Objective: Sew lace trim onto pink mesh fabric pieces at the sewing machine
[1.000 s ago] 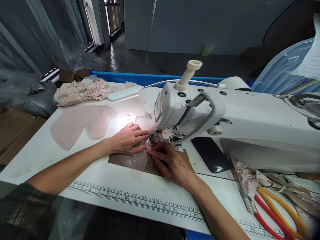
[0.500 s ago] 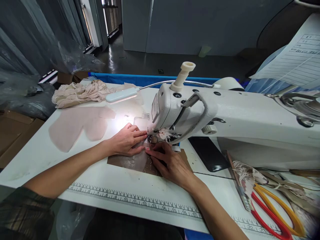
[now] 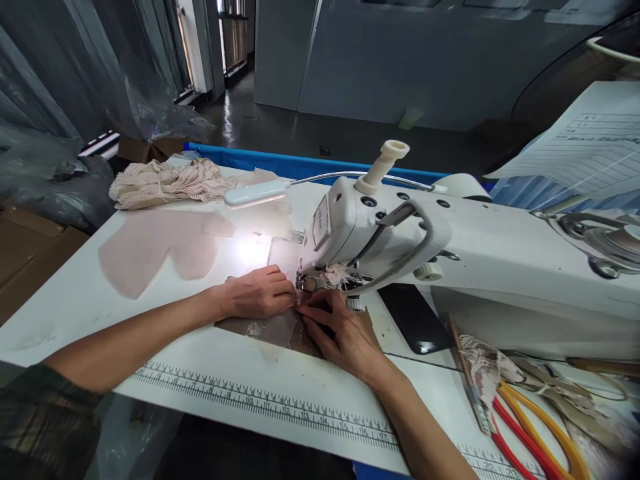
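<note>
Centrally, in the head view, a sheer cloth [image 3: 277, 330] is seen on the table [image 3: 200, 363], its far end brought up to the presser foot [image 3: 306, 283] of a white sewing machine [image 3: 327, 223]. The left hand [image 3: 261, 293] is rested on the cloth with fingers bent and drawn together; whether cloth is pinched beneath them cannot be told. By the right hand [image 3: 340, 330] the opposite edge is met, thumb and forefinger being held apart at their bases; their grip at the tips is hidden.

A fingertip could be caught by the needle, since both hands are placed just beside the foot. The seam could be skewed if the cloth were pulled unevenly, and the frilly tuft [image 3: 336, 273] hung near the needle could be snagged.

At left, a cardboard box [image 3: 35, 257] is shown; below the table edge, a clear plastic bag [image 3: 137, 433]. The contents of neither can be made out.
</note>
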{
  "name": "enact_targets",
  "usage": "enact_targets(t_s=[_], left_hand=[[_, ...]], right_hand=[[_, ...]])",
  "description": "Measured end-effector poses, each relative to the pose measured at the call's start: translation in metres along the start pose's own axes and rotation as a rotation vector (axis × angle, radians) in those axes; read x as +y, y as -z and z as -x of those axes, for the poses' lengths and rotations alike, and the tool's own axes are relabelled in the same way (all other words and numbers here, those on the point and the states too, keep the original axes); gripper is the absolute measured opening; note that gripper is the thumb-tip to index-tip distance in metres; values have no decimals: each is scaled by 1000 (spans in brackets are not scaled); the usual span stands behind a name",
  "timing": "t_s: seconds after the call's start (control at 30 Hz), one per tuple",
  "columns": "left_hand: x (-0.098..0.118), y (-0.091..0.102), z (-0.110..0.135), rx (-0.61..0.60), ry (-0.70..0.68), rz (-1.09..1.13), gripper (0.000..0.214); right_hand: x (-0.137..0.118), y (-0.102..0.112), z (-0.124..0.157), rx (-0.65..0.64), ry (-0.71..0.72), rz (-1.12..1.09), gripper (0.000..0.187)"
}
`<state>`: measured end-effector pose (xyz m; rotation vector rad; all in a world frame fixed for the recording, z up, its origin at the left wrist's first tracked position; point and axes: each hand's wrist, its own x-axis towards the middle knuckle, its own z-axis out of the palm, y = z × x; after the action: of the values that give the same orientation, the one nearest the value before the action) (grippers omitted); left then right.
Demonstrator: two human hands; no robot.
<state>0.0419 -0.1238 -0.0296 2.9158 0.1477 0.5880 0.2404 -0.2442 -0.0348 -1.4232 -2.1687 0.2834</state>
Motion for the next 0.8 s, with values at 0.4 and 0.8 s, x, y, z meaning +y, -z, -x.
enact_targets(t_s=[0.4,0.8], left_hand=[[-4,11,7,-82,-69,-18,22],[-2,10,0,-59,-61,-315,34]], right_hand=[[-2,-1,-1,20,62,46,33],[1,-4,1,66,105,67,31]])
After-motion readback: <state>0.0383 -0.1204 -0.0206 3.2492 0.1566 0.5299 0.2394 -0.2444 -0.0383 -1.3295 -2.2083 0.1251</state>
